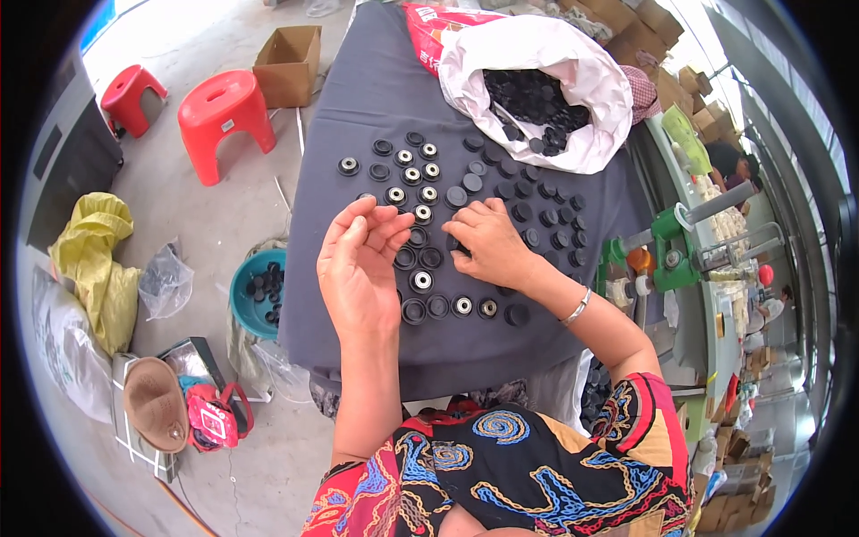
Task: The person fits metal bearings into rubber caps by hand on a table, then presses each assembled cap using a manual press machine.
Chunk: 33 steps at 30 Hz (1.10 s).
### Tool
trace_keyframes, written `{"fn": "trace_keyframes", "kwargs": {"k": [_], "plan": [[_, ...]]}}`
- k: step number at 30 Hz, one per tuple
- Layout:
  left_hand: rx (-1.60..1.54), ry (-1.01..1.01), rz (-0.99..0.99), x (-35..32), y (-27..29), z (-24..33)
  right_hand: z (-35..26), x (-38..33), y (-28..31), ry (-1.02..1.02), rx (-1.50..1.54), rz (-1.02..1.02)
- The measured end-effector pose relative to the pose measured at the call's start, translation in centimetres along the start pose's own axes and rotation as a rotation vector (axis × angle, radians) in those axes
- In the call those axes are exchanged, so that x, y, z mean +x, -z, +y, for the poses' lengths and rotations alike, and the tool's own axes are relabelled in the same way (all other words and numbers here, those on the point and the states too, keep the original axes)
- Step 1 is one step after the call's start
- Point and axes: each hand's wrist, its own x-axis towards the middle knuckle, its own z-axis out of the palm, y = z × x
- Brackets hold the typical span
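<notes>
On the dark grey cloth, black plastic rings stand in loose rows, several with a metal bearing (423, 281) in the middle and others, like this black ring (413, 311), without one. My left hand (360, 268) is raised over the left rows, palm turned up, fingers curled in toward the thumb; whatever lies in them is hidden. Fingers down, my right hand (490, 240) pinches a round black cap (455, 243), mostly covered by the fingers. To its right sit plain black caps (521, 212) in several uneven rows.
A white sack (573, 54) full of black caps lies open at the table's far end. Left of the table stand a teal basin (240, 295) with black parts, a red stool (219, 112) and a cardboard box (286, 67). Green machinery (669, 246) is at the right.
</notes>
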Motion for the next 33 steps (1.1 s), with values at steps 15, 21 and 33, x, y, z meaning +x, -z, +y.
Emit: {"fn": "trace_keyframes", "kwargs": {"k": [15,21,33], "plan": [[-0.005,-0.011,-0.008,-0.2,0.3,0.3,-1.0,0.0,0.2,-0.018,-0.08,-0.076],[-0.001,-0.024,-0.001,-0.3,0.1,0.8,-1.2,-0.9,-0.3,0.016,-0.143,-0.108],[0.04,-0.043,-0.061,-0.1,1.7,1.3,1.0,-0.5,2.6,-0.173,0.109,-0.109]]}}
